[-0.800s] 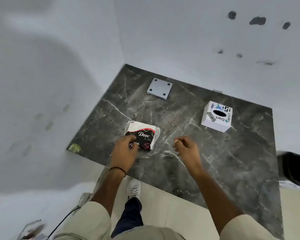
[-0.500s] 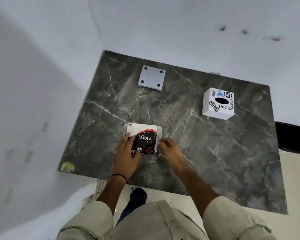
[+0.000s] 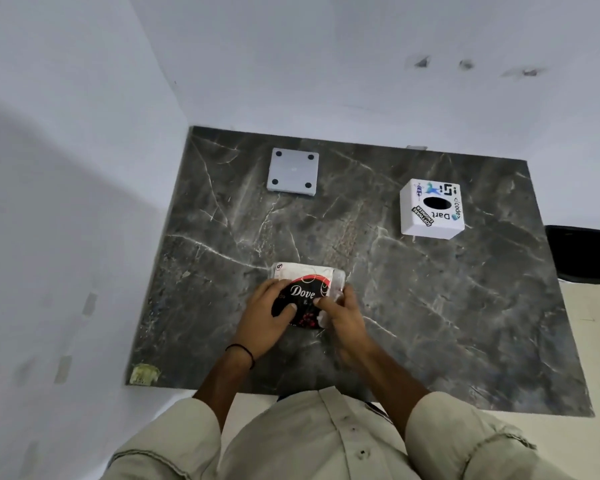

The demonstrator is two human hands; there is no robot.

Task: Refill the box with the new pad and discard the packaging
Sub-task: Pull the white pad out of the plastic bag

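A soft white pack with a black and red "Dove" label lies on the dark marble tabletop near its front edge. My left hand grips the pack's left side with the thumb on the label. Its right side is held by my right hand, thumb on top. A white cube box with stickers and a dark oval slot on top stands at the back right, well apart from both hands.
A grey square plate with four dark dots lies at the back of the tabletop. White walls close off the left and far sides. A black object sits beyond the right edge. A yellowish sticker marks the front left corner.
My right hand came in from the right and closed on the pack's right side. The left hand shifted further onto the pack. The camera view tilted and moved over the table.
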